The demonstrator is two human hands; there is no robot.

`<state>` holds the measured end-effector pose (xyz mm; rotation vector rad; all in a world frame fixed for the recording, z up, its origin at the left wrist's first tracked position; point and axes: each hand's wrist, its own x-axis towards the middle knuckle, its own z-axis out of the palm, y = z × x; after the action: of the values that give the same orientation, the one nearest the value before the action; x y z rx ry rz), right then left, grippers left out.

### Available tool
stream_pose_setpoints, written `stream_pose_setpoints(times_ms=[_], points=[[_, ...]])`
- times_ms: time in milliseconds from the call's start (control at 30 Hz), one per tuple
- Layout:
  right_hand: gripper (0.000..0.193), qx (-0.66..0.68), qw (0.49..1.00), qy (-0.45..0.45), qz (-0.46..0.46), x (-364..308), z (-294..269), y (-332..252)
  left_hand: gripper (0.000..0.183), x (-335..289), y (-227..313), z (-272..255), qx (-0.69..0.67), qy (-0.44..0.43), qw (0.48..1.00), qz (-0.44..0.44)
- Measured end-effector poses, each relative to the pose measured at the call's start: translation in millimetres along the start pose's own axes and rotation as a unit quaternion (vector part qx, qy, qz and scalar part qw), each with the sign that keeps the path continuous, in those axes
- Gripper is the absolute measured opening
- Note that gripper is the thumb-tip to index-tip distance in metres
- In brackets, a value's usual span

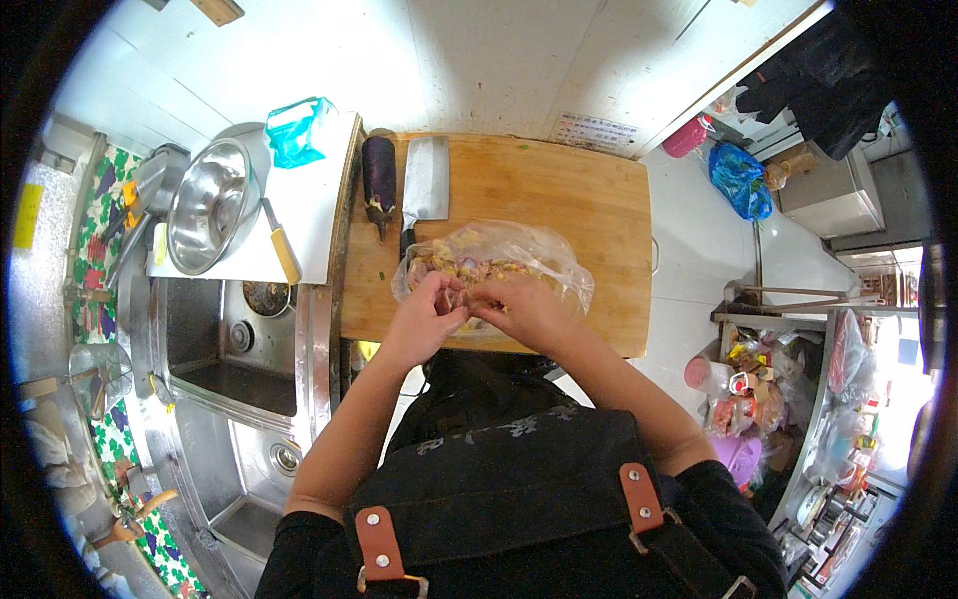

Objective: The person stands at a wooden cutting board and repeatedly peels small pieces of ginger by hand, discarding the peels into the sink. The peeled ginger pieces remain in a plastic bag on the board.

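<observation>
A clear plastic bag (544, 250) holding pale and yellowish pieces that look like cut raw meat lies on the wooden cutting board (589, 190). My left hand (427, 317) and my right hand (521, 307) meet at the bag's near edge, with fingers pinched on the plastic. The fingertips are close together and partly cover each other. Beyond the bag, a cleaver (427, 180) lies flat, its dark handle reaching down to the bag's left side. A dark purple eggplant (379, 178) rests to the left of the cleaver, stem end toward me.
On the white counter at left stand a steel bowl (212, 205) and a teal packet (297, 135), with a wooden-handled knife (281, 250) near its edge. Two steel sink basins (230, 384) lie below. At right are a blue plastic bag (740, 180) and a cluttered shelf (763, 319).
</observation>
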<state>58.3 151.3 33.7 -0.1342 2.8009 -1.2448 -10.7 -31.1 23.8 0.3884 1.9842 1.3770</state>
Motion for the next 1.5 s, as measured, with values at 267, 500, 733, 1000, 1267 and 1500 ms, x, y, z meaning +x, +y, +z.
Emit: stream_pose_setpoints(times_ms=[267, 500, 733, 1000, 1267, 1500], points=[[0.017, -0.101, 0.994, 0.010, -0.043, 1, 7, 9, 0.025, 3, -8, 2, 0.011, 0.011, 1.000, 0.004], [0.017, -0.120, 0.990, 0.047, -0.048, 4, 8, 7, 0.025, 1, 1, 1, 0.030, 0.024, 0.999, -0.012], [0.014, -0.039, 0.994, 0.098, 0.003, 9, 2, 6, 0.024, -1, 8, -3, 0.053, 0.016, 0.998, 0.008], [0.017, 0.004, 0.998, 0.056, 0.012, 10, -12, 19, 0.024, -4, 4, -7, -0.015, -0.009, 1.000, 0.003], [0.026, 0.344, 0.921, -0.117, 0.141, 9, -10, 12, 0.030, 0, 4, -2, -0.169, -0.069, 0.983, 0.006], [0.032, 0.063, 0.980, -0.186, -0.001, 15, -13, 2, 0.028, 3, 10, 0, -0.143, -0.100, 0.983, 0.059]])
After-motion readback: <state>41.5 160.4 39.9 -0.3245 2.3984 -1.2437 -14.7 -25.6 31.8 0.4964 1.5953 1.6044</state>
